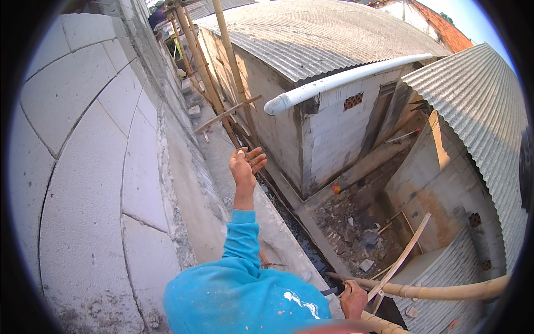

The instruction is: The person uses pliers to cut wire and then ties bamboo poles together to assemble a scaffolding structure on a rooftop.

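My left hand (245, 166) reaches forward in a blue sleeve, palm turned up and fingers spread. It holds nothing, and is seen above a grey concrete ledge (286, 236) beside the block wall. Low on the right, my right hand (353, 299) is closed, with its fingers curled. A small dark piece (330, 291) shows just left of it; whether the hand holds this is hidden. Close by run a bamboo pole (434, 290) and a slanting wooden slat (404, 253). Under the hand, more bamboo (384, 323) is partly visible.
A pale block wall (83, 195) rises on my left. Bamboo scaffold poles (228, 44) stand ahead, with a crosspiece (228, 114). Below right lies a rubble-strewn yard (356, 239). Corrugated roofs (334, 36) and a white pipe (350, 78) border it.
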`<action>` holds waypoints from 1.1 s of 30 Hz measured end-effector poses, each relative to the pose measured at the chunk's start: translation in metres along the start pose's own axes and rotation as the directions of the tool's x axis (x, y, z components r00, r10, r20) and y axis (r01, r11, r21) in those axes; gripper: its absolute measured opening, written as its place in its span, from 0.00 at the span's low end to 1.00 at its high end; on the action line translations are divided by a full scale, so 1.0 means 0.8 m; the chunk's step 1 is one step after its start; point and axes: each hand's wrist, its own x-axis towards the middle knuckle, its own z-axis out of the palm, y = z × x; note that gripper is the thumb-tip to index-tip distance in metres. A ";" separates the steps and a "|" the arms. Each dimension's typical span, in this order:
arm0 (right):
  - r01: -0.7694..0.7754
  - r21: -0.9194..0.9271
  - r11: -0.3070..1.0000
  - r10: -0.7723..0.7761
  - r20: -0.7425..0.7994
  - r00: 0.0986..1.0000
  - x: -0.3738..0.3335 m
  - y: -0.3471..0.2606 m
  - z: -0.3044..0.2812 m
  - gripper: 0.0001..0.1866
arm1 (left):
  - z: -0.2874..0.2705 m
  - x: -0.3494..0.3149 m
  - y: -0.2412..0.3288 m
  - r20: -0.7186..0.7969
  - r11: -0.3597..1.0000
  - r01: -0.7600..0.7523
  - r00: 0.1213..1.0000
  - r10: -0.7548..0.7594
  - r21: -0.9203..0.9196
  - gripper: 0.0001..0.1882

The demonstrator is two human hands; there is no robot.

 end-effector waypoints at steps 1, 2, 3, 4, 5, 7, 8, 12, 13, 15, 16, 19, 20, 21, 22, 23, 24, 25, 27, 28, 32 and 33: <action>0.018 -0.052 0.999 -0.013 0.090 0.996 -0.002 0.001 -0.003 0.08 | 0.002 0.002 0.000 0.007 1.000 0.005 1.000 -0.005 0.000 0.11; 0.014 -0.104 0.994 0.006 0.187 0.982 -0.004 0.002 -0.007 0.08 | 0.004 0.004 -0.001 0.015 1.000 0.000 1.000 0.000 0.005 0.10; 0.091 -0.085 0.992 -0.072 0.198 0.978 -0.007 0.002 -0.013 0.07 | 0.004 0.007 -0.002 0.037 1.000 -0.023 0.999 0.023 0.008 0.10; 0.141 -0.068 0.988 -0.123 0.216 0.969 -0.008 0.000 -0.019 0.07 | 0.004 0.010 -0.004 0.041 1.000 -0.021 0.999 0.021 0.008 0.11; 0.190 -0.048 0.981 -0.174 0.231 0.957 -0.011 -0.002 -0.025 0.07 | 0.002 0.012 -0.006 0.016 1.000 -0.006 1.000 0.006 0.021 0.11; 0.140 0.075 0.987 -0.155 0.269 0.951 -0.012 -0.007 -0.041 0.07 | -0.002 0.017 -0.010 -0.015 0.999 0.003 1.000 -0.002 0.052 0.12; 0.111 0.134 0.985 -0.146 0.287 0.947 -0.014 -0.010 -0.047 0.07 | -0.005 0.019 -0.012 -0.012 0.997 -0.014 1.000 0.015 0.076 0.12; -0.037 0.307 0.951 -0.072 0.337 0.939 -0.017 -0.014 -0.062 0.07 | -0.018 0.024 -0.021 -0.046 0.975 -0.036 0.998 0.047 0.218 0.15; -0.047 0.364 0.930 -0.104 0.385 0.917 -0.018 -0.012 -0.063 0.08 | -0.021 0.026 -0.023 -0.049 0.963 -0.058 0.996 0.074 0.263 0.16; -0.121 0.405 0.906 -0.128 0.536 0.835 -0.017 -0.002 -0.069 0.11 | -0.028 0.033 -0.023 -0.053 0.961 -0.042 0.997 0.059 0.274 0.16; -0.181 0.383 0.906 -0.115 0.634 0.765 -0.017 0.004 -0.073 0.15 | -0.032 0.038 -0.023 -0.046 0.955 -0.050 0.997 0.066 0.294 0.16; -0.311 0.579 0.753 -0.187 0.642 0.744 -0.018 0.017 -0.079 0.23 | -0.040 0.052 -0.020 -0.038 0.989 0.094 0.995 -0.090 0.114 0.15; -0.252 0.769 0.588 -0.195 0.437 0.878 -0.017 0.018 -0.078 0.16 | -0.040 0.054 -0.022 -0.046 0.991 0.128 0.991 -0.126 0.046 0.14; -0.110 0.927 0.359 -0.221 0.199 0.955 -0.019 0.017 -0.077 0.12 | -0.040 0.055 -0.024 -0.053 0.986 0.162 0.985 -0.163 -0.023 0.14; -0.122 0.878 0.463 -0.023 0.149 0.989 -0.015 0.015 -0.074 0.12 | -0.039 0.055 -0.025 -0.083 0.972 0.212 0.972 -0.220 -0.102 0.14; -0.114 0.843 0.526 0.094 0.075 0.993 -0.011 0.012 -0.069 0.13 | -0.038 0.053 -0.027 -0.031 0.973 0.199 0.978 -0.204 -0.118 0.13; -0.099 0.804 0.587 0.210 -0.033 0.977 -0.005 0.009 -0.065 0.13 | -0.035 0.050 -0.030 -0.005 0.968 0.205 0.978 -0.207 -0.146 0.13; -0.077 0.691 0.719 0.212 -0.111 0.971 0.000 0.005 -0.060 0.12 | -0.033 0.048 -0.031 0.024 0.964 0.202 0.979 -0.201 -0.175 0.13; -0.015 0.421 0.907 0.151 -0.290 0.945 0.007 -0.002 -0.046 0.10 | -0.028 0.043 -0.032 -0.007 0.985 0.157 0.987 -0.158 -0.078 0.12; -0.013 0.273 0.962 0.102 -0.314 0.944 0.010 -0.004 -0.041 0.08 | -0.026 0.041 -0.032 -0.011 0.991 0.132 0.991 -0.132 -0.036 0.12; 0.017 -0.041 0.999 -0.016 0.018 1.000 0.003 -0.004 -0.019 0.07 | -0.017 0.044 -0.029 -0.017 0.991 0.127 0.992 -0.128 -0.042 0.12; 0.046 -0.015 0.999 -0.044 0.112 0.993 0.000 -0.002 -0.017 0.07 | -0.016 0.046 -0.030 0.023 0.991 0.119 0.993 -0.118 -0.062 0.12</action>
